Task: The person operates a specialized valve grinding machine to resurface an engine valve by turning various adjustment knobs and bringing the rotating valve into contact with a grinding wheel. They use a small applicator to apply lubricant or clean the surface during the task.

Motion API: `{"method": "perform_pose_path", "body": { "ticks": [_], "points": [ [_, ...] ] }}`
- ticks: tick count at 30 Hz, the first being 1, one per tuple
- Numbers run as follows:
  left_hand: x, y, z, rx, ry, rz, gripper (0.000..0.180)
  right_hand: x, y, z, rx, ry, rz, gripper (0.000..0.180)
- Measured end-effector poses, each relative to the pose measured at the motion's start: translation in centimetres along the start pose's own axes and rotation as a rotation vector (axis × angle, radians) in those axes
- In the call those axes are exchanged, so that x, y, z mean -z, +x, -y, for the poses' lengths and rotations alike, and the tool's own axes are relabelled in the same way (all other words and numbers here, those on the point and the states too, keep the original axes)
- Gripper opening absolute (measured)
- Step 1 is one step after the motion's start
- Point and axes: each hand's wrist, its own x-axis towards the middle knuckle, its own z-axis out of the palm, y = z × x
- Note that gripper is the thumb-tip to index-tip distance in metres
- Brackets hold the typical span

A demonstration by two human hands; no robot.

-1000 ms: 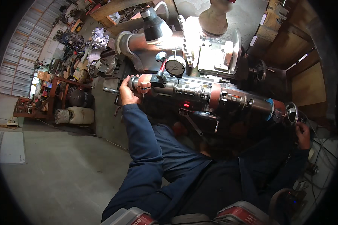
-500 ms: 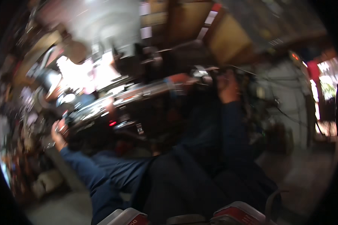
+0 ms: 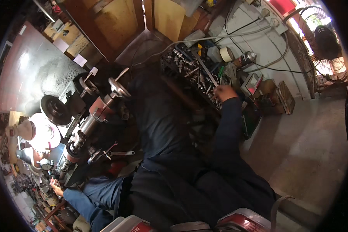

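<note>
Far out to the left, my left hand (image 3: pixel 57 188) is at the near end of a lathe (image 3: pixel 85 129). Its fingers are curled in by small pale metal; what they close on is too small to tell. Just above that hand is a round dial gauge (image 3: pixel 46 165). On the other side, my right hand (image 3: pixel 225 93) is at the edge of a tray heaped with metal tool bits and fittings (image 3: pixel 189 71). Its fingers are bent together at the lower end of a long flat metal bar (image 3: pixel 208 70). Whether they grip that bar or another piece is hidden.
Handwheels (image 3: pixel 118 88) stick out from the lathe, and a spanner (image 3: pixel 121 153) lies near it. A bright lamp (image 3: pixel 44 131) shines at left. Behind the tray are a tape roll (image 3: pixel 227 54), a spray can (image 3: pixel 246 58) and hanging cables. A caged fan (image 3: pixel 324 42) stands far right.
My view has swung right and steadied from a blur. The lathe now sits further left and steeper. The tray of metal parts has come into clear sight under my right hand.
</note>
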Motion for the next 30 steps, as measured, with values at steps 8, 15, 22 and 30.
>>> {"method": "perform_pose_path", "body": {
  "ticks": [8, 15, 22, 30],
  "points": [
    [3.3, 4.6, 2.4, 0.025, 0.065, 0.009, 0.046, 4.9, 5.8, -4.1, -0.020, -0.210, -0.332, 0.020],
    [6.2, 7.2, 1.8, -0.001, 0.145, 0.077, 0.041, 0.4, 3.5, 4.6, 0.279, -0.198, -0.405, 0.027],
    [5.7, 5.0, 2.8, 0.048, 0.205, 0.199, 0.041, -9.7, 11.7, 3.2, 0.104, -0.688, -0.155, 0.022],
    [-0.7, -3.2, -2.9, 0.128, -0.242, 0.085, 0.039, -8.4, 15.9, -2.9, 0.062, -0.987, -0.342, 0.025]
  ]
}}
